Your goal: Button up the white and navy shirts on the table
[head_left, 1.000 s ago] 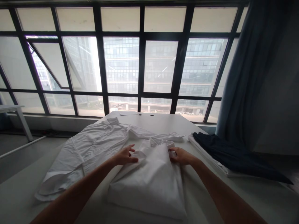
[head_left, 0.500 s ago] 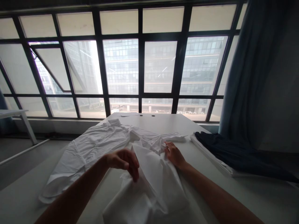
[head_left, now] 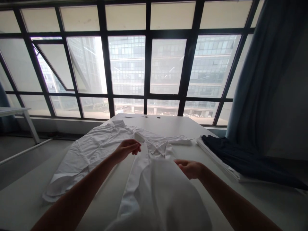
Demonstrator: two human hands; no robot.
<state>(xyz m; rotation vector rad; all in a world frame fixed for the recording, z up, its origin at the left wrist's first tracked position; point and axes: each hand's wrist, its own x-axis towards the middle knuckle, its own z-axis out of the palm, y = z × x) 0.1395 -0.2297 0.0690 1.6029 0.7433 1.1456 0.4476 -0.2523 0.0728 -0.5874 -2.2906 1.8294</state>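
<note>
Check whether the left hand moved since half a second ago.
Yes: the left hand now appears higher in view, nearer the dark round spots on the table; whether forward or lifted, can't tell.

Bare table [head_left: 205,154] gives you a lane between your right hand [head_left: 189,167] and the dark blue cloth [head_left: 240,160]; a second strip runs below your left hand [head_left: 127,149], beside the white shirt [head_left: 136,171]; its raised panel [head_left: 176,192] blocks your middle; the spread white garment [head_left: 96,147] borders your left; the far tabletop [head_left: 168,125] lies open.
</note>
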